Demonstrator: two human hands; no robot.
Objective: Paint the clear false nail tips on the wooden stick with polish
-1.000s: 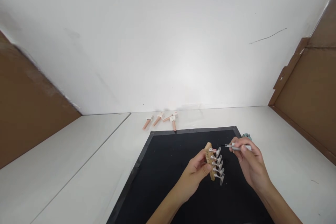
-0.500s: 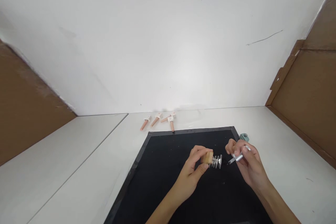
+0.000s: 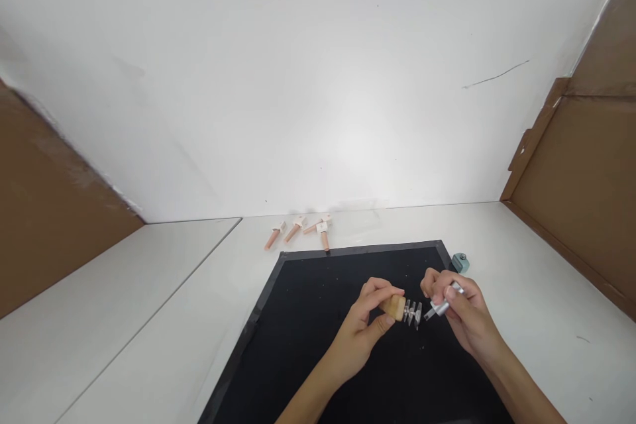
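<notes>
My left hand is closed around a pale wooden handle, gripping it between thumb and fingers. From the handle's right end juts a row of several shiny metal discs or blades. My right hand pinches a silver pen-like tool with a narrow tip; its exact kind is too small to tell. That tip points down and left, close beside the outermost disc. Whether the two touch cannot be made out. Both hands are above the black mat.
Several pink-handled pieces with white heads lie behind the mat's far left. A small grey-green block sits past its far right corner. White table, a white back wall and brown cardboard sides surround it.
My right hand has shifted slightly left, and the silver tool's tip is lower and nearer the discs. The wooden handle and discs have turned a little in my left hand.
</notes>
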